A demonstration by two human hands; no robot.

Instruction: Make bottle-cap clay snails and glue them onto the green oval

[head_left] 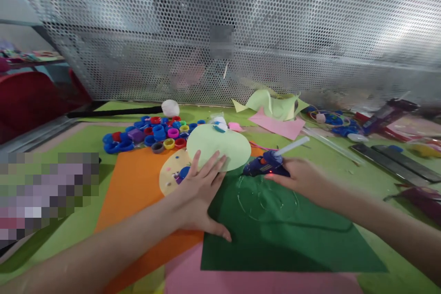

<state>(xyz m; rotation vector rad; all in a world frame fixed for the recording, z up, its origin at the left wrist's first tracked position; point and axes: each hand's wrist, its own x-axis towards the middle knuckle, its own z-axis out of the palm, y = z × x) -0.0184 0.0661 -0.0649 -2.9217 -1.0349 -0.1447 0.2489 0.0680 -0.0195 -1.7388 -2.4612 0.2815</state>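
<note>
My right hand (299, 177) is wrapped round a dark blue hot glue gun (263, 164), from whose back a whitish glue stick slants up. A small red light glows on the gun. Its nozzle points left over a dark green sheet (292, 248), where clear glue lines (262, 218) form loops. My left hand (198, 195) lies with fingers spread, the fingertips over the lower edge of a pale green paper oval (217, 144). Partly under that hand is a cream paper circle (168, 177) with small decorations, on an orange sheet (127, 193).
Many coloured bottle caps (158, 133) are heaped behind the orange sheet. Pink paper scraps (277, 124) and curled green ones (272, 103) lie at the back, before a perforated metal panel (155, 41). Dark flat bars (396, 163) and a dark device (392, 115) are at right.
</note>
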